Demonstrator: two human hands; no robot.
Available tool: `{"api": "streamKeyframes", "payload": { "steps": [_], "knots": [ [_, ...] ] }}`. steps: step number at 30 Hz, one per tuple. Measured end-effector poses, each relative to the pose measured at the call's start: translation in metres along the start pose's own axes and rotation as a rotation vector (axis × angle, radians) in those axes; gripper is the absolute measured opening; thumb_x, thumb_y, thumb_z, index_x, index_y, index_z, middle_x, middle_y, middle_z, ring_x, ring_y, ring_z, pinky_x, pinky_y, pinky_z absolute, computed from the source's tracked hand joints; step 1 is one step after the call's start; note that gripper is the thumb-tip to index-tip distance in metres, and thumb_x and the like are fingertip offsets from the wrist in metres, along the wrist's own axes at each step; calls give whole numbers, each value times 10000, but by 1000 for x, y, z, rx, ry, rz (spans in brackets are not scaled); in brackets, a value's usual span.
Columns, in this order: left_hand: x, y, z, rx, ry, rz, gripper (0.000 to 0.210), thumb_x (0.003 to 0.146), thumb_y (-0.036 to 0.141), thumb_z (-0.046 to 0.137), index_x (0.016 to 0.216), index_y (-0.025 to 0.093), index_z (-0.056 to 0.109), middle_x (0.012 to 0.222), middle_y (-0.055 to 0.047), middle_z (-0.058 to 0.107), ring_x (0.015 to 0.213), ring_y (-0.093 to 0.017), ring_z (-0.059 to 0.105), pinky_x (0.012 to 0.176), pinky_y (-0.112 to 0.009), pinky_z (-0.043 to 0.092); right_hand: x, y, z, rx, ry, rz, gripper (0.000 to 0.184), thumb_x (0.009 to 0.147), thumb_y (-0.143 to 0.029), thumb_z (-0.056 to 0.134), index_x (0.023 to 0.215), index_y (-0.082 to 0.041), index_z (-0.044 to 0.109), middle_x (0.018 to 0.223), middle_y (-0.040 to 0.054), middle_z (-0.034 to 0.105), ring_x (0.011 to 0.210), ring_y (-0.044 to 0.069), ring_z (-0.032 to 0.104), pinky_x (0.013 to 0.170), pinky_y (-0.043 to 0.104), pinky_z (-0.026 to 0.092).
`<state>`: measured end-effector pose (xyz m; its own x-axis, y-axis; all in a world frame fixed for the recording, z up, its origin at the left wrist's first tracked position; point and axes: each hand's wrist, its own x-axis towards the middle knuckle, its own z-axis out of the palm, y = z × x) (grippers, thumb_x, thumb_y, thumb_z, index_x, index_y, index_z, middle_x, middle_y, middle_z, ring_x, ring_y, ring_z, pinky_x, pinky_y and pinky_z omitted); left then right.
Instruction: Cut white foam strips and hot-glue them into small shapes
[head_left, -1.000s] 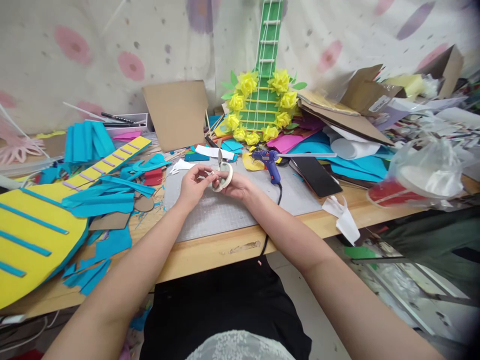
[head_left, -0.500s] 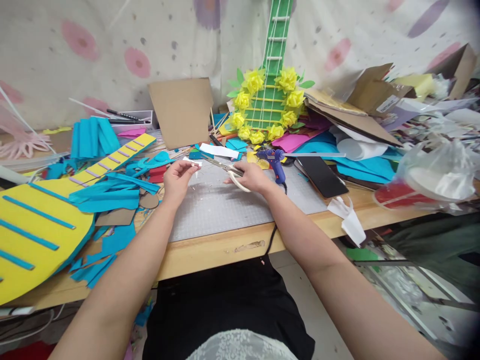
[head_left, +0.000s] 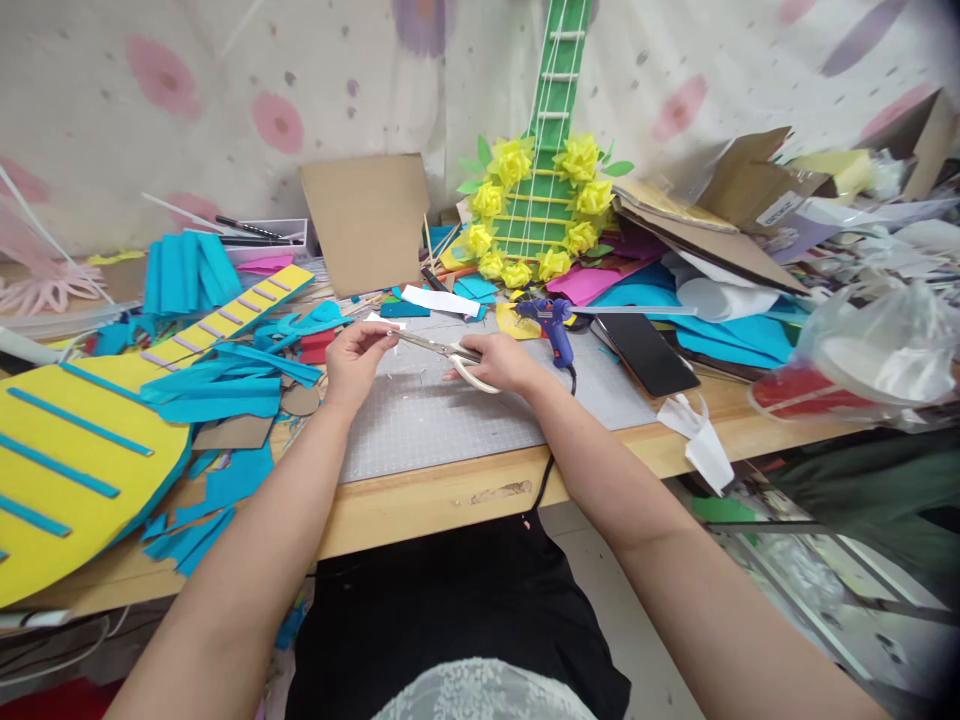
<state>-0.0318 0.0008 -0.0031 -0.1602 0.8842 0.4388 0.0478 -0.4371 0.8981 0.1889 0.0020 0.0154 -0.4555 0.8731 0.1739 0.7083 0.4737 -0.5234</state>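
My right hand (head_left: 501, 362) grips a pair of scissors (head_left: 431, 345) with pale cream handles, its blades pointing left over the cutting mat. At the blade tips, my left hand (head_left: 352, 365) is closed in a pinch. A small white paper piece (head_left: 385, 321) shows at its fingertips, mostly hidden by the fingers. The grey gridded cutting mat (head_left: 442, 430) lies beneath both hands, with tiny white scraps on it. Just right of my right hand lies a blue glue gun (head_left: 553, 325) with a clear glue stick in its back.
Yellow guitar-shaped craft (head_left: 90, 430) and blue paper strips (head_left: 225, 390) crowd the left. Behind stands a green guitar-shaped craft (head_left: 551, 185) with yellow flowers, beside a cardboard sheet (head_left: 366, 225). A phone (head_left: 649, 355) and a bagged red-and-white bucket (head_left: 817, 385) are on the right.
The scissors have come left and slightly down, so their tips now meet my left fingertips. My left hand stays in nearly the same place.
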Motion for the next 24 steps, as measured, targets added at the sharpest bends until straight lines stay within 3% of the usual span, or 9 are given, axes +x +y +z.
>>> {"api": "streamKeyframes", "payload": {
  "steps": [15, 24],
  "knots": [
    [-2, 7, 2, -11, -4, 4, 142, 613, 238, 739, 686, 189, 628, 801, -25, 698, 839, -173, 655, 811, -352, 519, 0, 1, -2, 22, -35, 14, 378, 677, -540, 623, 647, -169, 562, 553, -40, 450, 542, 83, 358, 549, 234, 202],
    [-1, -1, 1, 5, 40, 7, 128, 597, 209, 732, 663, 181, 626, 769, -18, 690, 766, -149, 649, 754, -317, 529, 2, 4, -1, -90, 54, -15, 375, 704, -535, 605, 620, -173, 553, 559, -21, 475, 553, 93, 352, 542, 241, 196]
  ]
}}
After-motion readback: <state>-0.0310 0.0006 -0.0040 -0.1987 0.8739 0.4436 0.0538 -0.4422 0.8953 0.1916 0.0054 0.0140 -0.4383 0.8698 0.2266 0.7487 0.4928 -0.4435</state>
